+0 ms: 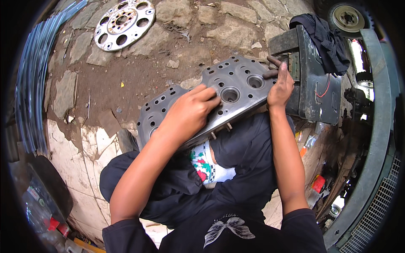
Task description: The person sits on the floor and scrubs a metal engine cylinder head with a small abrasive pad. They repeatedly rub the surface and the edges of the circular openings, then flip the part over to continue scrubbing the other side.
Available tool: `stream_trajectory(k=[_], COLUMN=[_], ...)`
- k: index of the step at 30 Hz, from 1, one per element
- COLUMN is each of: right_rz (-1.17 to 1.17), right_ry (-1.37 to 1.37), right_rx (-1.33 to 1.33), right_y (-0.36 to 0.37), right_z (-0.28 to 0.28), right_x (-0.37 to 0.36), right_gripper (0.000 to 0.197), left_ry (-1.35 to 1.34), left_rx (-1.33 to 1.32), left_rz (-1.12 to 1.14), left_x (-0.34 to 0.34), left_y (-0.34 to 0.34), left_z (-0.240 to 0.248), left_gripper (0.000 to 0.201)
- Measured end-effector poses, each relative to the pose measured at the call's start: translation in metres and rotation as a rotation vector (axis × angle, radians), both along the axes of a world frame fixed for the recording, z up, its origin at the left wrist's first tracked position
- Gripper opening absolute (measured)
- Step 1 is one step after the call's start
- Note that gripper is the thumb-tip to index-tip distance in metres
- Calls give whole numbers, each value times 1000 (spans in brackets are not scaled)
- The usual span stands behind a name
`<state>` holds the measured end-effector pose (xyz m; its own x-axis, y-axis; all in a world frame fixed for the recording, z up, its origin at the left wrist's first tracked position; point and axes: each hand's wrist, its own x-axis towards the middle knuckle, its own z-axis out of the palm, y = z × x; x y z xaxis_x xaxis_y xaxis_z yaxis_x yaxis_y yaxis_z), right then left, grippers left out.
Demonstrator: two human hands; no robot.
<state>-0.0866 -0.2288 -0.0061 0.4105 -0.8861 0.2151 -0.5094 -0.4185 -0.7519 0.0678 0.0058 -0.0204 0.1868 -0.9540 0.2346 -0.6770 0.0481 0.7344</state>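
Hands (190,110) on a grey cylinder head (244,96)

Grey, holed cylinder head (241,91) — tilted

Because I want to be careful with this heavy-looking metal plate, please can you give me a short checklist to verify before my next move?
1. Right hand at the right end of the metal plate: ok.
2. Left hand on the plate's top face, beside a round opening: ok.
3. Nothing caught under the left fingertips: cannot tell, they are partly hidden.
4. Whole top face visible: not ok, the left hand and forearm cover part of it.
5. Pegs on the near side free of the dark trousers: cannot tell.
6. White disc on the ground apart from the plate: ok.
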Motion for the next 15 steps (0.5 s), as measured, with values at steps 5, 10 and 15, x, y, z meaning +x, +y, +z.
stream_trajectory(k=[5,10,15], right_rz=[16,5,-6], right_ry=[-57,-29,-34], right_rx=[-16,-18,-33], right_y=[2,2,4], right_z=[-4,-1,-1], right_x=[2,0,3], right_gripper=[61,62,64], left_ry=[-65,-57,-84], left_rx=[-79,-45,-49], left_rz=[32,29,50], left_x=[3,-2,0], left_y=[-2,5,-1], left_z=[-6,-2,0], left_gripper=[33,34,35])
